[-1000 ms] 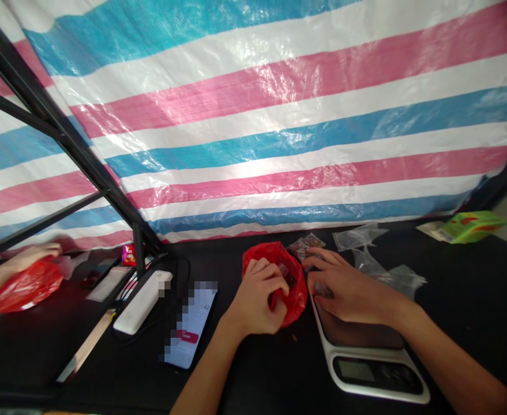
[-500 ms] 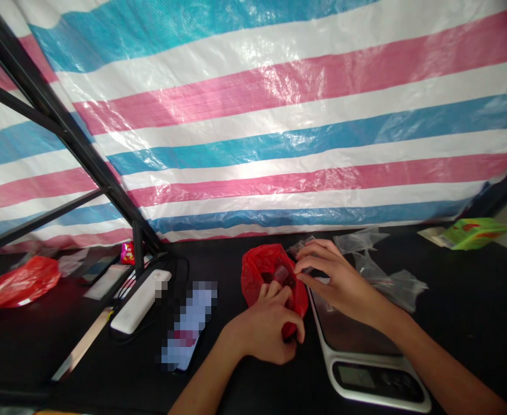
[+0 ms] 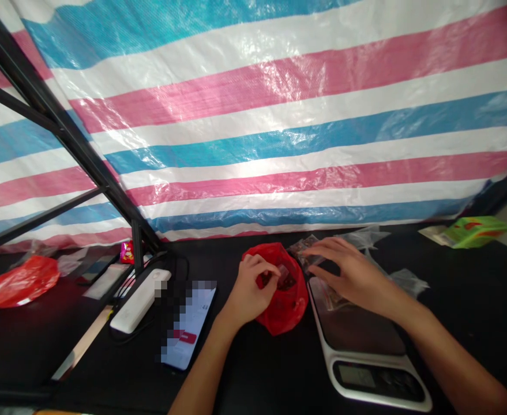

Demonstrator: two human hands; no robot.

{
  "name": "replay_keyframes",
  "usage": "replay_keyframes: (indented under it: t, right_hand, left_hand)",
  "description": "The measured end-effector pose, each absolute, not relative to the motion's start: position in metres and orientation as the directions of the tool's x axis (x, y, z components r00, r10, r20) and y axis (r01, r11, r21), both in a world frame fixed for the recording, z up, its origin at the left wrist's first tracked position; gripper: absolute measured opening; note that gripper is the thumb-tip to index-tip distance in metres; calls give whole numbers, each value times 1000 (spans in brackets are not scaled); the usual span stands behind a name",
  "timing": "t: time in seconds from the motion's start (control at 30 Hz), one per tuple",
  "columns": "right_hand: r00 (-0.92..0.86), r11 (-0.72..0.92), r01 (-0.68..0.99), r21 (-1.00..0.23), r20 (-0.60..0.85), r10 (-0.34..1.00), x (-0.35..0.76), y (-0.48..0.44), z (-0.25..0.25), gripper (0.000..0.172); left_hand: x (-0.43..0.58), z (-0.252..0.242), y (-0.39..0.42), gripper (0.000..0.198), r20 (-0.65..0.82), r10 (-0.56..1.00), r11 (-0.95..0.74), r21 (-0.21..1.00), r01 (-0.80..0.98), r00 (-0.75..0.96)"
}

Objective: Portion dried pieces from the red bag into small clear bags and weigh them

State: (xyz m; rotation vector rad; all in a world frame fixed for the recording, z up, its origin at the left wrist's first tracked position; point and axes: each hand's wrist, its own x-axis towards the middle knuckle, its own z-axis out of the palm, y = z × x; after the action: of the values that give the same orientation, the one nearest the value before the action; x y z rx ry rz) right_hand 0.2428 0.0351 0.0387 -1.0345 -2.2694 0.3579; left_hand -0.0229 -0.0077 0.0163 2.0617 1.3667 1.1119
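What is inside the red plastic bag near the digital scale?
Small dark items show in the opening; the left hand covers part, the red plastic hides the rest.

A: What is placed at the middle of the bench point(image 3: 253, 377)?

B: A plastic bag point(image 3: 285, 314) is set there, with a digital kitchen scale point(image 3: 357, 328) just to its right and a phone point(image 3: 188, 325) to its left.

A: Is anything laid on the scale?

B: A small packet point(image 3: 331, 297) is laid on its platter.

A: And towards the back?

B: Clear plastic bags point(image 3: 409, 282) are left behind the scale, and a cardboard box point(image 3: 473, 232) is placed at the back right corner. A tarpaulin point(image 3: 253, 115) is hung behind the back edge.

A: And the left side?

B: A corded plastic unit point(image 3: 141, 302) is placed left of the phone, and a second plastic bag point(image 3: 15, 285) is left by the left edge, beyond a metal frame point(image 3: 58, 121).
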Motion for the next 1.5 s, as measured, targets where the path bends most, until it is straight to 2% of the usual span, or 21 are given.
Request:
replay_keyframes:
  t: [0.07,0.13,0.2,0.23,0.4,0.47,0.63,0.73,0.83,1.0,1.17,1.23,1.33,1.43,1.5]
  right_hand:
    - [-599,644,541,-541,289,747,267,38,43,48]
    - [-662,594,546,-591,130,738,286,38,45,67]
    - [-665,549,588,-595,31,746,295,38,44,73]
    - [-657,538,609,-582,9,754,296,38,42,71]
    - [-650,567,640,-519,28,759,282,42,31,37]
    - [-653,578,617,-533,62,755,278,46,29,31]
    - [-646,531,499,-685,114,754,268,48,31,35]
    - [-617,554,444,-704,208,759,250,44,34,38]
    - [-621,630,437,-642,291,728,229,38,32,36]
    - [-699,692,545,-473,199,687,213,36,18,28]
    - [-656,679,612,-406,218,722,215,38,10,34]
    - [-633,658,615,-434,225,740,215,38,11,37]
    - [-613,602,563,-566,203,764,219,38,16,45]
    - [-609,521,510,-684,141,781,232,40,22,52]
    - [-616,472,513,-717,76,784,246,42,25,52]
  left_hand:
    - [-24,6,-3,16,378,900,-415,595,689,215]
    - [-23,-2,-1,18,376,900,-407,551,729,218]
    - [-21,-6,-1,20,397,896,-405,542,737,201]
    - [-20,-6,-1,20,413,892,-401,537,742,183]
    - [-25,-10,3,21,531,847,-329,554,765,-20]
    - [-31,-15,8,21,583,805,-323,589,741,-113]
    - [-46,-30,22,21,617,711,-317,710,629,-337]
    - [-48,-35,25,22,591,709,-305,749,588,-385]
    - [-45,-39,25,22,587,722,-318,751,578,-365]
    - [-43,-43,25,21,582,736,-326,751,574,-345]
    - [-43,-41,25,22,560,743,-326,781,532,-367]
    - [-42,-40,24,22,554,745,-327,790,519,-372]
    - [-41,-38,23,22,545,748,-324,798,509,-378]
    - [-42,-38,24,22,545,749,-327,798,506,-377]
    - [-43,-38,24,22,535,753,-316,804,503,-382]
